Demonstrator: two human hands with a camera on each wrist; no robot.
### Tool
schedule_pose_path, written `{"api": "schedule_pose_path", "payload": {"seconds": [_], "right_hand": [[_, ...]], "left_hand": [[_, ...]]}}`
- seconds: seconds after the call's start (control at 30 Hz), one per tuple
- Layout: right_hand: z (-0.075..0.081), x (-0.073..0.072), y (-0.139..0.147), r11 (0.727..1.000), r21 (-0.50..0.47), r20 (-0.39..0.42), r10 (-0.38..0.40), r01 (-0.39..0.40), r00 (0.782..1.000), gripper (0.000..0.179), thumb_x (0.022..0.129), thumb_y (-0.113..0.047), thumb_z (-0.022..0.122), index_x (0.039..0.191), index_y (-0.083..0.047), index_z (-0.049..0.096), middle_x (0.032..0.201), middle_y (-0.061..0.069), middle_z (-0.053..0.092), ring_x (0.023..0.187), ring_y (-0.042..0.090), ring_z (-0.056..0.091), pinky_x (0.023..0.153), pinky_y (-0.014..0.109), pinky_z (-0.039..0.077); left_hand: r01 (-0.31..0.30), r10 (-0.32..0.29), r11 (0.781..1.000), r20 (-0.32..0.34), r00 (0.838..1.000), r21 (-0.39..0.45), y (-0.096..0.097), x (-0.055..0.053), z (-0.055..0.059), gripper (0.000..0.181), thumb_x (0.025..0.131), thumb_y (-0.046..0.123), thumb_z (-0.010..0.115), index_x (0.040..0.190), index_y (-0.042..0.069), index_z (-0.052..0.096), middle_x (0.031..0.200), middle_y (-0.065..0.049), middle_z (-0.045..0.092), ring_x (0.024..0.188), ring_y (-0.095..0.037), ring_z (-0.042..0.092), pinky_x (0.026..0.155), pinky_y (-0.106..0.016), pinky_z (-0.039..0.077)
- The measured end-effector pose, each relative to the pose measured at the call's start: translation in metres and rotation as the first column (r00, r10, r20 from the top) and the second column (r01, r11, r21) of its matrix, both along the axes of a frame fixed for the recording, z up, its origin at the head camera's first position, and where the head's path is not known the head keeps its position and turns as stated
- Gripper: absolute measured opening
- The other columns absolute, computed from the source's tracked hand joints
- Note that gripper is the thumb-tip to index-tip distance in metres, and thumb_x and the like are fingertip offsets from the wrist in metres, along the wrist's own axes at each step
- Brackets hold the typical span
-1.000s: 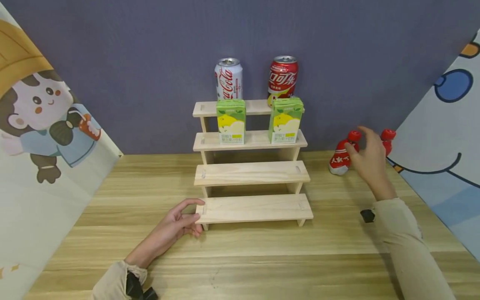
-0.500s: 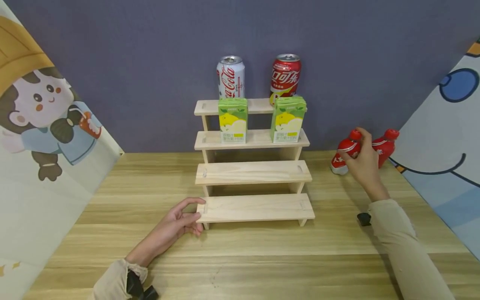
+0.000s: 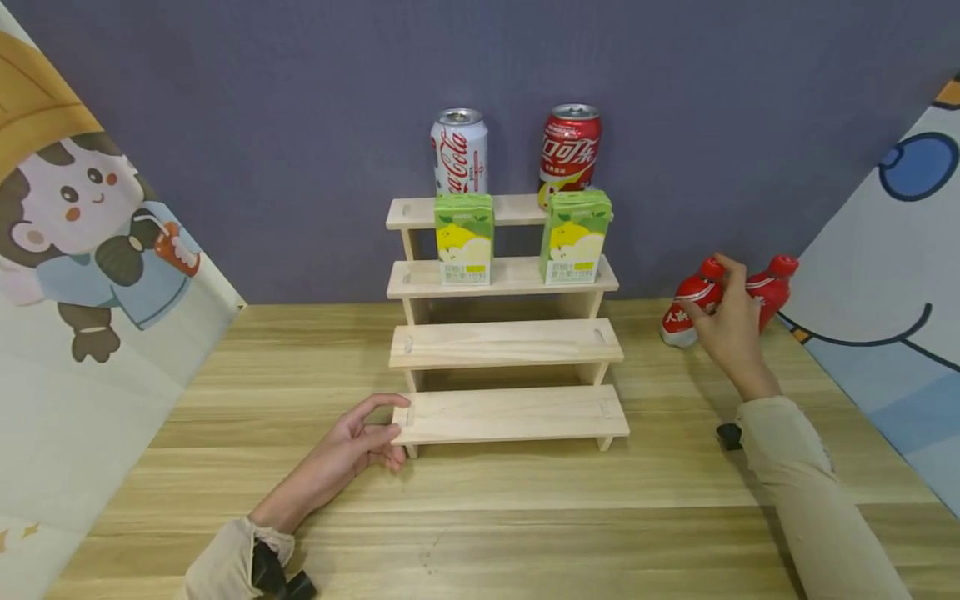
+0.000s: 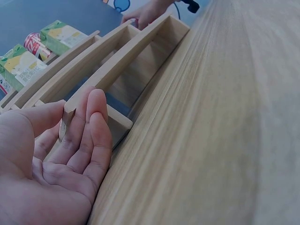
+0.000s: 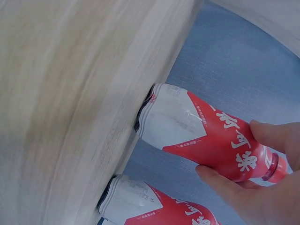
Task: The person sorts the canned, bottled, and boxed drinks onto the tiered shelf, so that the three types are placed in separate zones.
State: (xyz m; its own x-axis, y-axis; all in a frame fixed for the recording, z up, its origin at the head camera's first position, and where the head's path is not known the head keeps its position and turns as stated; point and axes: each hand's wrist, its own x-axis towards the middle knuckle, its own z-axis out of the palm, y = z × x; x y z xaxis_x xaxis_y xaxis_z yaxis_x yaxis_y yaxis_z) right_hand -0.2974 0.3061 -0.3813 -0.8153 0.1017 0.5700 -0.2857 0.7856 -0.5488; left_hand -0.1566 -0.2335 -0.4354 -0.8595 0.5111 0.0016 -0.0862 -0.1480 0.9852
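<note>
My left hand [image 3: 345, 458] pinches the left end of the lowest step of a wooden tiered shelf [image 3: 510, 414], thumb on its front edge and a finger on top. In the left wrist view the other fingers curl beneath that step [image 4: 119, 63]. At the far right, my right hand [image 3: 731, 333] holds a red-and-white drink bottle [image 3: 692, 304] between thumb and fingers below its red cap. The right wrist view shows the bottle [image 5: 201, 133] upright, its base at the tabletop. A second matching bottle [image 3: 771, 292] stands just right of the hand, partly hidden by it.
Two green juice boxes [image 3: 464, 242] stand on the second step from the top. A white cola can [image 3: 460, 152] and a red cola can [image 3: 570, 154] occupy the top step, close to the dark wall [image 3: 300, 150]. Printed cartoon panels [image 3: 885, 275] flank the table.
My right hand has moved slightly left and closed its fingers and thumb on the left bottle, uncovering more of the right one. The left hand stays on the shelf; the view shifted slightly.
</note>
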Motion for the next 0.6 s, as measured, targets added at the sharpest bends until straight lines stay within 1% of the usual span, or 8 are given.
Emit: {"api": "schedule_pose_path", "payload": {"seconds": [0.1, 0.23, 0.6], "right_hand": [[0.0004, -0.0006, -0.0004, 1.0, 0.002, -0.007, -0.004, 0.004, 1.0, 0.081, 0.088, -0.008, 0.076, 0.153, -0.012, 0.028, 0.118, 0.028, 0.061, 0.063, -0.003, 0.041, 0.055, 0.009, 0.032], [0.001, -0.0013, -0.001, 1.0, 0.011, -0.018, -0.01, 0.01, 1.0, 0.08, 0.087, -0.008, 0.077, 0.152, -0.011, 0.029, 0.118, 0.028, 0.061, 0.063, -0.003, 0.041, 0.056, 0.009, 0.032], [0.0018, -0.0006, -0.0017, 1.0, 0.006, -0.016, -0.005, 0.005, 1.0, 0.08, 0.086, -0.007, 0.078, 0.15, -0.01, 0.03, 0.123, 0.031, 0.06, 0.064, -0.001, 0.042, 0.056, 0.008, 0.032]], "left_hand": [[-0.004, 0.004, 1.0, 0.002, 1.0, -0.001, 0.0004, 0.0001, 0.0004, 0.042, 0.105, 0.007, 0.048, 0.146, 0.004, 0.037, 0.083, -0.009, 0.073, 0.078, -0.02, 0.07, 0.075, -0.034, 0.06], [-0.01, 0.01, 1.0, 0.004, 1.0, -0.007, 0.0008, 0.0003, 0.0007, 0.042, 0.105, 0.008, 0.048, 0.146, 0.004, 0.037, 0.083, -0.009, 0.073, 0.078, -0.02, 0.069, 0.075, -0.034, 0.06], [-0.016, 0.016, 1.0, 0.004, 1.0, -0.026, 0.0009, 0.0021, 0.001, 0.043, 0.105, 0.009, 0.049, 0.146, 0.005, 0.037, 0.084, -0.009, 0.073, 0.079, -0.02, 0.069, 0.075, -0.034, 0.06]]}}
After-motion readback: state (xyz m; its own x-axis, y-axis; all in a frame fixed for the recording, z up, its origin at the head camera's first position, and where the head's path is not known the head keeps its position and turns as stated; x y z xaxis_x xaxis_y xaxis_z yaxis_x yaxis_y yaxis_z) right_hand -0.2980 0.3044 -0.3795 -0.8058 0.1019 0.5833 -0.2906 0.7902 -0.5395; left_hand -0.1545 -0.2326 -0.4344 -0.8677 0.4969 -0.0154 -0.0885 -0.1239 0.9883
